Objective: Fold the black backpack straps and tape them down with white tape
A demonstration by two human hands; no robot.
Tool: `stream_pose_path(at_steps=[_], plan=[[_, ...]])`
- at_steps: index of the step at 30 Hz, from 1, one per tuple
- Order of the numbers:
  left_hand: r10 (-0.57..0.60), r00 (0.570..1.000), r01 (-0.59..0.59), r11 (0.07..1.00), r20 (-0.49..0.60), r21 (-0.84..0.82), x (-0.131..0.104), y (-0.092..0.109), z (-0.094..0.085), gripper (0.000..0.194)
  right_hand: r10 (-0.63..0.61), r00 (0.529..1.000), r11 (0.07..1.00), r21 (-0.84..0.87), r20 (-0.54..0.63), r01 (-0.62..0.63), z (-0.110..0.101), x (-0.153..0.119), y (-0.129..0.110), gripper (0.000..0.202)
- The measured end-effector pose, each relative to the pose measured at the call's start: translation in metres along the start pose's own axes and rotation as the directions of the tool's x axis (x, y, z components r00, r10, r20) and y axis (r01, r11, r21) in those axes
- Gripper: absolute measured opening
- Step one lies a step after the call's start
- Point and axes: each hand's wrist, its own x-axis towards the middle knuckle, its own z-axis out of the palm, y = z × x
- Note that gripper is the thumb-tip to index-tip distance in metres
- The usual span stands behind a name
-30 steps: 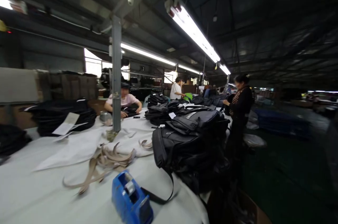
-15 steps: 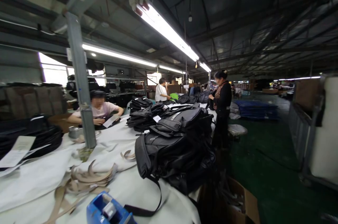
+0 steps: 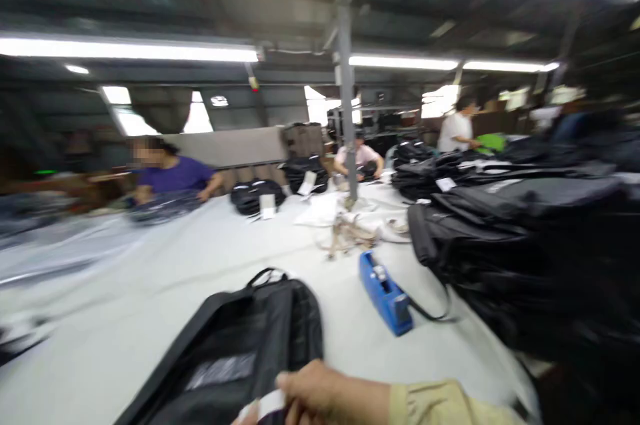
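Observation:
A black backpack [image 3: 220, 345] lies on the white-covered table in front of me, its top loop pointing away. At its near end, my right hand [image 3: 315, 390], below a yellow sleeve, is closed with thumb and fingers pinched on a small white-and-dark strip [image 3: 271, 403]. Its exact kind is blurred. Just left of the strip, a bit of my left hand [image 3: 246, 414] shows at the bottom edge; most of it is out of view. A silvery, crinkled patch shows on the backpack.
A blue tape dispenser [image 3: 387, 295] stands right of the backpack. Stacked black backpacks [image 3: 500, 231] crowd the right side. Beige straps [image 3: 350, 235] lie by a metal post [image 3: 346, 98]. Several co-workers sit or stand beyond, one in a purple shirt [image 3: 175, 175].
My view has swung left and down. The backpack stack and tape dispenser now sit farther right in view. The backpack before me and my hands have come into view.

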Motion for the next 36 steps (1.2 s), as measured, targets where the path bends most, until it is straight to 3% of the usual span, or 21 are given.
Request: stream_pose_path(at_steps=[2,4,7,10,12,15,18,19,21,23,25,27,30,32,33,34,36], plan=[[-0.088,0.976,0.102,0.993,-0.200,0.060,-0.039,-0.017,-0.067,0.033,0.083,0.991,0.997,-0.003,0.107,-0.083,0.007,0.025,0.008,0.033],[-0.130,0.933,0.169,0.982,-0.337,0.089,-0.074,-0.022,-0.102,0.035,0.107,0.992,0.994,0.029,0.068,-0.109,0.013,0.045,0.019,0.033],[-0.129,0.903,0.191,0.975,-0.410,0.114,-0.095,-0.018,-0.107,0.036,0.042,0.995,0.996,0.076,0.087,-0.048,0.012,0.049,0.038,0.031],[-0.086,0.911,0.158,0.976,-0.403,0.150,-0.088,-0.011,-0.108,0.036,-0.022,0.995,0.999,0.049,0.097,0.017,-0.002,0.031,0.062,0.031],[-0.078,0.899,0.162,0.974,-0.432,0.161,-0.083,-0.004,-0.126,0.036,-0.076,0.989,0.996,-0.025,0.125,0.080,-0.010,0.014,0.076,0.037],[-0.168,0.822,0.252,0.964,-0.544,0.084,-0.084,0.009,-0.168,0.029,-0.190,0.947,0.974,-0.073,0.259,0.215,-0.015,-0.009,0.086,0.058],[-0.187,0.830,0.261,0.963,-0.525,0.069,-0.085,0.021,-0.194,0.037,-0.346,0.877,0.931,0.007,0.335,0.365,-0.006,-0.019,0.083,0.059],[-0.192,0.840,0.261,0.963,-0.507,0.069,-0.084,0.023,-0.196,0.038,-0.368,0.875,0.924,0.022,0.316,0.381,-0.001,-0.017,0.081,0.054],[-0.202,0.862,0.262,0.963,-0.466,0.067,-0.081,0.027,-0.195,0.037,-0.312,0.927,0.948,0.005,0.207,0.318,0.008,-0.006,0.079,0.037],[-0.215,0.881,0.264,0.963,-0.421,0.061,-0.079,0.026,-0.190,0.036,-0.165,0.984,0.986,-0.022,0.074,0.167,0.010,0.010,0.080,0.023],[-0.237,0.896,0.274,0.961,-0.376,0.047,-0.078,0.021,-0.186,0.036,-0.034,0.999,0.999,-0.024,0.006,0.034,0.001,0.025,0.078,0.015],[-0.268,0.904,0.292,0.956,-0.332,0.024,-0.077,0.012,-0.183,0.036,0.042,0.999,0.999,-0.034,-0.006,-0.042,-0.023,0.035,0.072,0.012],[-0.326,0.905,0.333,0.943,-0.272,-0.021,-0.075,-0.004,-0.177,0.032,0.075,0.994,0.993,-0.086,-0.078,-0.082,-0.082,0.043,0.051,0.012],[-0.381,0.907,0.368,0.924,-0.179,-0.105,-0.069,-0.009,-0.175,0.030,0.054,0.979,0.991,-0.106,-0.197,-0.076,-0.122,0.045,0.033,0.013],[-0.403,0.909,0.382,0.908,-0.108,-0.173,-0.066,-0.008,-0.175,0.030,-0.018,0.966,0.990,-0.137,-0.259,-0.018,-0.136,0.044,0.024,0.015],[-0.410,0.912,0.390,0.885,-0.030,-0.254,-0.061,-0.004,-0.175,0.031,-0.125,0.927,0.975,-0.215,-0.354,0.049,-0.146,0.041,0.014,0.016],[-0.379,0.922,0.377,0.827,0.082,-0.417,-0.051,0.011,-0.177,0.029,-0.414,0.786,0.886,-0.400,-0.459,0.234,-0.144,0.028,-0.002,0.024]])
